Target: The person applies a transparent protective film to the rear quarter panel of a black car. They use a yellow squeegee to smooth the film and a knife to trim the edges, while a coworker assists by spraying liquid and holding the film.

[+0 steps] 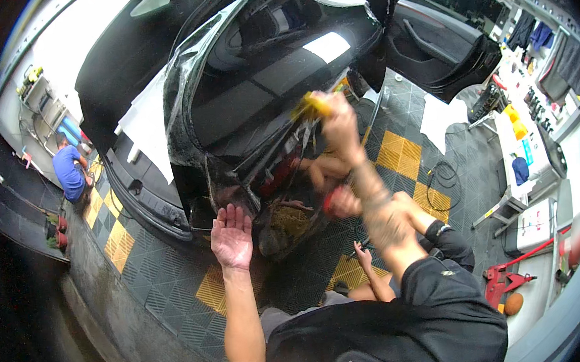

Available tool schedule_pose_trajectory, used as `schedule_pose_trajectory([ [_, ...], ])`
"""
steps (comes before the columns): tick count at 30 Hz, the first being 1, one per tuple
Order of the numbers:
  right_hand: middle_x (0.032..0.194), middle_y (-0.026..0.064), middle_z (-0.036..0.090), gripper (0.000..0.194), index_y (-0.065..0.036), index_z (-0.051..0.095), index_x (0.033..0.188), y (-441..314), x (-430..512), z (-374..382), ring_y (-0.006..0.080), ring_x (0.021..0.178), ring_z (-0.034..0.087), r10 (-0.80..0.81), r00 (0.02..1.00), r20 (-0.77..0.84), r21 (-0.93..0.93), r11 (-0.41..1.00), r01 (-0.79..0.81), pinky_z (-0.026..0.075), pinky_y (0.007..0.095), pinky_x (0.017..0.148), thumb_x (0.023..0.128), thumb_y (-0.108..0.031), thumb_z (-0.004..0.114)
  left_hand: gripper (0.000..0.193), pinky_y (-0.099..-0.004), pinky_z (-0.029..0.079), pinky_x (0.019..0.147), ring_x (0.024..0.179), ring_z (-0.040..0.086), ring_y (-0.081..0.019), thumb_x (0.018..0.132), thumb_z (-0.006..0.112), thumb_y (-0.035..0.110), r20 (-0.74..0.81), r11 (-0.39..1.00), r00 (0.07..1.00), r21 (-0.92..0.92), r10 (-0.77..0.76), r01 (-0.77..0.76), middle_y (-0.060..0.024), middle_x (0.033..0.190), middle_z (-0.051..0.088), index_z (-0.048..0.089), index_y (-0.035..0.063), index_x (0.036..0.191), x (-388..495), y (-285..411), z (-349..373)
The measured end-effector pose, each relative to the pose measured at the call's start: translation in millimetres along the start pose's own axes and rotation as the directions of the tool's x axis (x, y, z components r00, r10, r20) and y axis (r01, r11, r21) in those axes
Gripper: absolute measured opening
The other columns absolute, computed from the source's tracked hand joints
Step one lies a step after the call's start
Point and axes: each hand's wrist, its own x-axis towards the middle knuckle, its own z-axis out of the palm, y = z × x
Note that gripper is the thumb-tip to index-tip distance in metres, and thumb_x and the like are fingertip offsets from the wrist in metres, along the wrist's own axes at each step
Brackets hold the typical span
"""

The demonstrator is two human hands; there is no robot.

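Before me stands the glossy black rear side panel (263,82) of a car, with wet clear film (172,123) bunched along its edges. My right hand (339,127), blurred by motion, grips a yellow squeegee (312,106) against or just above the panel's lower part; contact is hard to tell. Near the panel's lower left corner, my left hand (231,238) is held palm up with straight fingers and nothing visible in it. Another person's hand (322,171) reaches in by the wheel opening, near a blurred red object (337,203).
Other people crouch close on my right, one with a bare hand (363,256) raised. An open car door (442,44) stands at upper right. Right of it are a worktable (531,164) and a red floor jack (501,279). A cable (441,175) lies on the tiles. Someone in blue (68,168) crouches far left.
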Motion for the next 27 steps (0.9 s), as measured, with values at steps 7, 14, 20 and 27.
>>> schedule_pose_trajectory([
  [7, 0.094, 0.0132, 0.068, 0.030, -0.004, 0.068, 0.097, -58, -114, 4, 0.0290, 0.091, 0.063, -0.076, 0.945, 0.318, 0.333, 0.942, -0.036, 0.050, 0.0360, 0.082, 0.070, 0.001, 0.059, 0.021, -0.0413, 0.043, 0.097, 0.112, 0.058, -0.0236, 0.090, 0.059, 0.026, -0.013, 0.998, 0.999, 0.036, -0.050, 0.050, -0.0080, 0.117, 0.064, 0.064, 0.0110, 0.104, -1, 4, -2],
  [14, 0.098, 0.0162, 0.065, 0.030, -0.003, 0.062, 0.111, 33, 17, -11, 0.0331, 0.093, 0.061, 0.316, 0.946, -0.070, -0.064, 0.945, -0.320, 0.050, 0.0380, 0.082, 0.083, -0.004, 0.053, 0.023, -0.0416, 0.044, 0.098, 0.112, 0.058, -0.0239, 0.089, 0.061, 0.027, -0.103, 0.999, 0.994, 0.045, -0.017, 0.022, -0.0083, 0.117, 0.064, 0.065, 0.0099, 0.102, -13, 7, 2],
  [20, 0.092, 0.0106, 0.067, 0.039, -0.007, 0.068, 0.100, -73, -54, -16, 0.0240, 0.089, 0.065, -0.103, 0.862, 0.495, 0.397, 0.910, -0.120, 0.050, 0.0312, 0.080, 0.067, 0.009, 0.059, 0.035, -0.0422, 0.047, 0.094, 0.109, 0.060, -0.0233, 0.089, 0.062, 0.037, -0.052, 0.997, 0.996, 0.030, -0.072, 0.074, -0.0082, 0.116, 0.064, 0.062, 0.0090, 0.111, 2, 4, -4],
  [27, 0.084, 0.0153, 0.068, 0.031, -0.005, 0.065, 0.098, 4, 90, 4, 0.0285, 0.079, 0.066, -0.327, 0.663, 0.674, 0.364, 0.927, 0.087, 0.052, 0.0352, 0.073, 0.068, -0.009, 0.072, 0.057, -0.0413, 0.051, 0.091, 0.109, 0.059, -0.0233, 0.085, 0.066, 0.040, 0.138, 0.977, 0.980, 0.178, -0.143, 0.117, -0.0094, 0.122, 0.059, 0.050, 0.0071, 0.129, 26, 2, 13],
])
